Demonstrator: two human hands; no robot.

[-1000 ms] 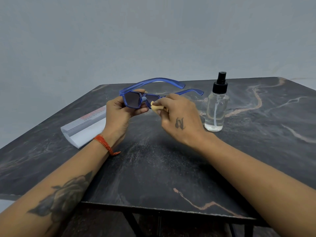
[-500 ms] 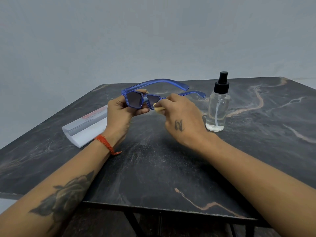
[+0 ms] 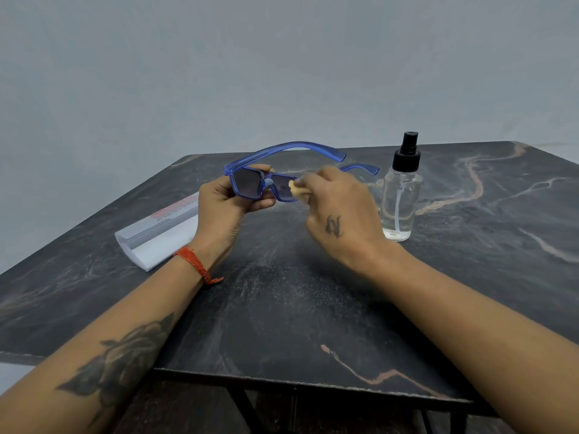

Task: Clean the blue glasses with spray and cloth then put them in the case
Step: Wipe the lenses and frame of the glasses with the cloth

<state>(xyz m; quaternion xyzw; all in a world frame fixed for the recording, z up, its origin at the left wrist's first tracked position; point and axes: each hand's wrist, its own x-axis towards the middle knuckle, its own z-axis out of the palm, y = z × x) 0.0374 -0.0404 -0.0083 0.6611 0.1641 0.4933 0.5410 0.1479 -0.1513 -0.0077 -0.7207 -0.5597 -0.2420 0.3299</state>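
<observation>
Dark marble table (image 3: pixel 282 308) carried case (image 3: pixel 156 233) and spray bottle (image 3: pixel 399 195). Left hand (image 3: pixel 219 205) gripped the blue glasses (image 3: pixel 250 183) above it; right hand (image 3: pixel 338 208) pinched what looked like cloth (image 3: pixel 297 192) against one lens. Risk: hard rubbing could twist the frame loose.

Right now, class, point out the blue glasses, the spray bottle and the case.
blue glasses (image 3: pixel 246 184), head view: left lens.
spray bottle (image 3: pixel 399 195), head view: clear body.
case (image 3: pixel 156 239), head view: white side beside the left wrist.
</observation>
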